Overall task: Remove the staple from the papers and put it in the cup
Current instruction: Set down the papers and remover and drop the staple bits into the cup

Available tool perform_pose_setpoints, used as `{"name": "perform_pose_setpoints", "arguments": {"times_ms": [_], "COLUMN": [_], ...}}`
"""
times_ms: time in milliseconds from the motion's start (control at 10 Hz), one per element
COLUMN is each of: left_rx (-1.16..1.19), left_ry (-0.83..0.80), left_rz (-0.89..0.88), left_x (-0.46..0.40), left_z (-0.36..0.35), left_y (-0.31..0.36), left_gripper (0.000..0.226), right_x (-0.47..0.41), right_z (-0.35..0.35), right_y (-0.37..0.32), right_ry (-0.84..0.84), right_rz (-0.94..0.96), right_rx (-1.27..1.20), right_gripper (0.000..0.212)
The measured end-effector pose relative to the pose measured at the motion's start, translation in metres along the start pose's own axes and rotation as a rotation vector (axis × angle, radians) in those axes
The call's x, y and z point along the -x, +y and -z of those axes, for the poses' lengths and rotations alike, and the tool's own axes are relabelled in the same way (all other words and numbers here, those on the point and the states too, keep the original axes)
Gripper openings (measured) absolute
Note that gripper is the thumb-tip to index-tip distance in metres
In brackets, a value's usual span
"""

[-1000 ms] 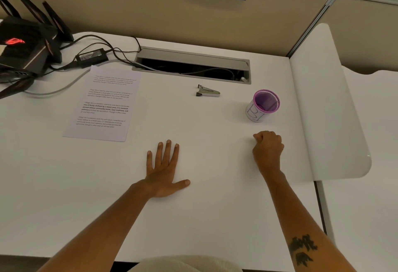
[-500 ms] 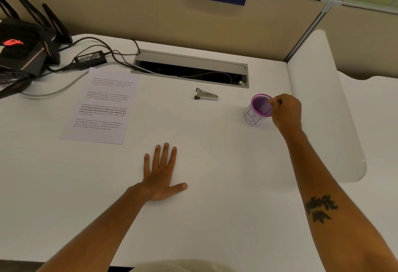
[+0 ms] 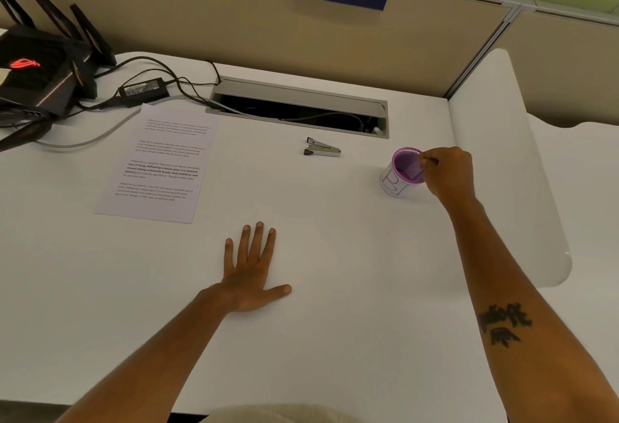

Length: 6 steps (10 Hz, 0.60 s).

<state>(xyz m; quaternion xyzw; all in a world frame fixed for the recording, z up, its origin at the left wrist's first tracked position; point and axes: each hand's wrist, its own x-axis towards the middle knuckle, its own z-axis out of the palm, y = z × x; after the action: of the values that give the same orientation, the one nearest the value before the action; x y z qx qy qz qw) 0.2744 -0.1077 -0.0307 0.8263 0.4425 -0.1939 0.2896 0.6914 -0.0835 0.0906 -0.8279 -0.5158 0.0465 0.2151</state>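
Observation:
The printed papers (image 3: 157, 164) lie flat on the white desk (image 3: 335, 339), left of centre. A small metal staple remover (image 3: 322, 147) rests near the cable slot. At the right stands a white cup (image 3: 397, 184) with a purple mesh rim. My right hand (image 3: 449, 173) hovers at the cup's right rim, its fingertips pinched together over the opening. The staple is too small to make out between them. My left hand (image 3: 251, 271) lies flat on the desk, palm down, fingers apart, holding nothing.
A black router (image 3: 37, 70), a power brick (image 3: 142, 89) and cables crowd the far left corner. An open cable slot (image 3: 298, 110) runs along the back. A white side panel (image 3: 509, 161) rises just right of the cup.
My right hand rose from a fist on the desk and travelled forward to the cup's rim, where it has stayed over the last half second. The left hand has not moved.

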Motion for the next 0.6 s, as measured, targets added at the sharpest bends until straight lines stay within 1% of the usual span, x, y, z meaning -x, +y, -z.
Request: {"name": "perform_pose_setpoints", "arguments": {"times_ms": [100, 200, 400, 600], "left_rx": [0.004, 0.001, 0.005, -0.007], "left_ry": [0.003, 0.006, 0.003, -0.009], "left_rz": [-0.005, -0.007, -0.007, 0.000], "left_x": [-0.001, -0.001, -0.001, -0.001], "left_z": [-0.001, -0.001, -0.001, 0.001], "left_y": [-0.001, -0.002, -0.001, 0.000], "left_gripper": [0.123, 0.123, 0.123, 0.123], "right_x": [0.001, 0.002, 0.010, 0.042], "right_z": [0.002, 0.001, -0.001, -0.011], "right_y": [0.000, 0.002, 0.003, 0.006], "right_ry": [0.052, 0.063, 0.084, 0.189], "right_rz": [-0.035, -0.058, -0.035, -0.054], "right_rx": [-0.031, -0.063, -0.037, -0.146], "right_gripper": [0.013, 0.012, 0.016, 0.014]}}
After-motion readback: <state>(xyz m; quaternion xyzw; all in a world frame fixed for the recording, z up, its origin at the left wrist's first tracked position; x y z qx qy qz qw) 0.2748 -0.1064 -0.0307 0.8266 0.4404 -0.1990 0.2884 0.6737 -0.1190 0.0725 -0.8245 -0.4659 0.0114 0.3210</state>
